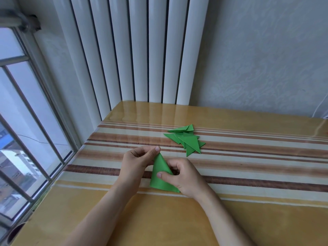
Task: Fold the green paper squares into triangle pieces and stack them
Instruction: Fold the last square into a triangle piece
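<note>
We hold one green paper square (160, 176) between both hands, curled over mid-fold just above the counter (248, 174). Our left hand (136, 163) pinches its far tip with thumb and forefinger, probably to line up the corners, while our right hand (182, 176) grips the near side, thumb pressing the face flat. The pile of folded triangles (186, 139) lies beyond our fingers, slightly right, with bare counter between. The counter's window-side edge runs left of our left fingers.
</note>
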`<move>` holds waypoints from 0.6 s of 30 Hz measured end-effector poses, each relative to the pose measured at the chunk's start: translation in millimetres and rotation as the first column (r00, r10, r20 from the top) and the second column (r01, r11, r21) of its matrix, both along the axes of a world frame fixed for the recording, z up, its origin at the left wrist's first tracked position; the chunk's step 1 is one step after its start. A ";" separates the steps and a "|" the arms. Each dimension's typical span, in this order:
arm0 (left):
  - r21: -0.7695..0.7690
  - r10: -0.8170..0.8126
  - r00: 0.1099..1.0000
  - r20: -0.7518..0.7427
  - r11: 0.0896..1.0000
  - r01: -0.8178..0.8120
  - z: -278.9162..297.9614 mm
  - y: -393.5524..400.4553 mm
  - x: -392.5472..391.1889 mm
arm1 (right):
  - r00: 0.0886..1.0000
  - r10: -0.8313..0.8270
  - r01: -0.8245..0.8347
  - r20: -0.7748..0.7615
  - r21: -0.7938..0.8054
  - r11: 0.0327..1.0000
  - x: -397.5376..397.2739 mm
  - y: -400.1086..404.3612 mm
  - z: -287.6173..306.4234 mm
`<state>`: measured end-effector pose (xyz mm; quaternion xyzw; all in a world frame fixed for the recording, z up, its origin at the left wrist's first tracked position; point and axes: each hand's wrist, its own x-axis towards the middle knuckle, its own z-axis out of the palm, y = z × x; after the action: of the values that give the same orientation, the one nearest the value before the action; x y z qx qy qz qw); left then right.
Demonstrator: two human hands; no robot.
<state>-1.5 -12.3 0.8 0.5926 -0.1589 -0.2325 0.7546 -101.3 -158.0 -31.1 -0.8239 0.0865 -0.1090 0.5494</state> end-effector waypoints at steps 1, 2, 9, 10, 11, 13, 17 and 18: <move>-0.001 0.001 1.000 0.003 1.000 -0.001 0.1 0.1 0.0 | 1.000 0.004 -0.004 -0.001 0.001 1.000 -0.5 -0.4 0.5; -0.007 -0.001 1.000 0.002 1.000 0.001 0.0 -0.1 0.1 | 1.000 0.007 -0.007 -0.005 0.002 1.000 -0.5 -0.4 0.7; -0.022 -0.058 0.998 -0.009 0.998 0.058 -0.1 2.2 0.7 | 1.000 0.010 -0.010 0.006 0.065 0.998 -2.3 0.6 6.0; -0.007 -0.098 0.995 -0.010 0.995 0.098 0.0 3.1 1.1 | 1.000 0.010 -0.010 0.010 0.081 0.997 -3.0 -0.2 7.3; 0.009 -0.135 0.991 -0.012 0.991 0.135 0.1 3.7 0.8 | 1.000 0.012 -0.013 0.014 0.091 0.996 -3.7 -0.8 8.8; 0.022 -0.159 0.987 -0.012 0.987 0.160 0.6 4.0 -1.0 | 1.000 0.019 -0.021 0.021 0.094 0.995 -4.0 -1.2 9.7; 0.020 -0.132 0.991 -0.013 0.991 0.132 1.5 3.6 -1.1 | 0.999 0.029 -0.030 0.014 0.068 0.997 -4.5 0.8 11.2; 0.020 -0.131 0.991 -0.015 0.991 0.131 1.6 3.9 -0.8 | 1.000 0.030 -0.031 0.007 0.067 0.997 -4.4 0.7 10.9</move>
<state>-2.2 -8.4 2.3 0.5874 -0.1901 -0.2872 0.7324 -105.7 -157.3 -20.2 -0.8058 0.0759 -0.1002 0.5786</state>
